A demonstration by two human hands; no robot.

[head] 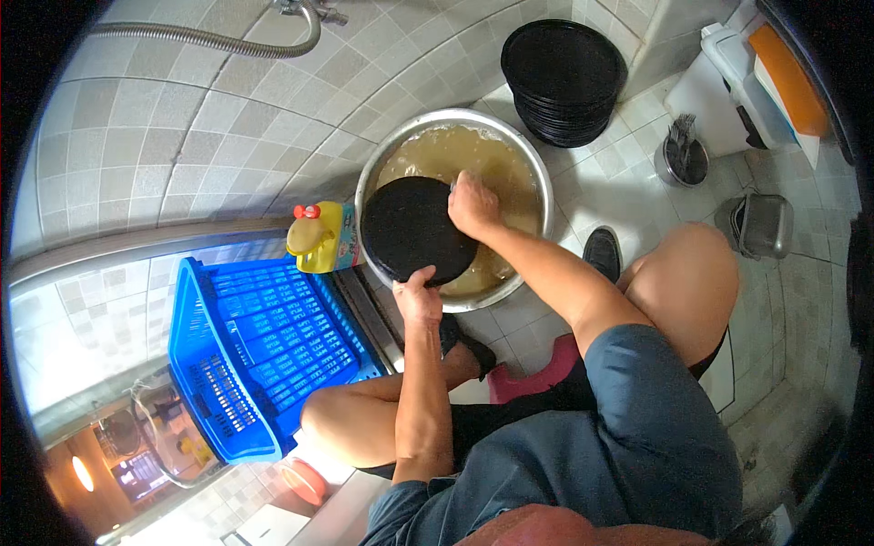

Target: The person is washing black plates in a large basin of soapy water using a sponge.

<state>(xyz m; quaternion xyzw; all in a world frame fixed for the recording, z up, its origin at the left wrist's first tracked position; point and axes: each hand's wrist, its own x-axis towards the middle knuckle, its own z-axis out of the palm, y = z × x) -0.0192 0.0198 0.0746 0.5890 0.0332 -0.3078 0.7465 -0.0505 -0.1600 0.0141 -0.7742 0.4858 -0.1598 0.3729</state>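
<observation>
A round black plate is tilted over a wide metal basin of cloudy, brownish water. My left hand grips the plate's near rim, thumb on top. At the plate's right edge is my right hand, with curled fingers. Whether it pinches the rim or holds something small is hidden by the fist.
A tall stack of black plates stands beyond the basin. At left are a yellow jug and a blue plastic basket. Rightward sit a metal cup of forks, metal pans and a white container.
</observation>
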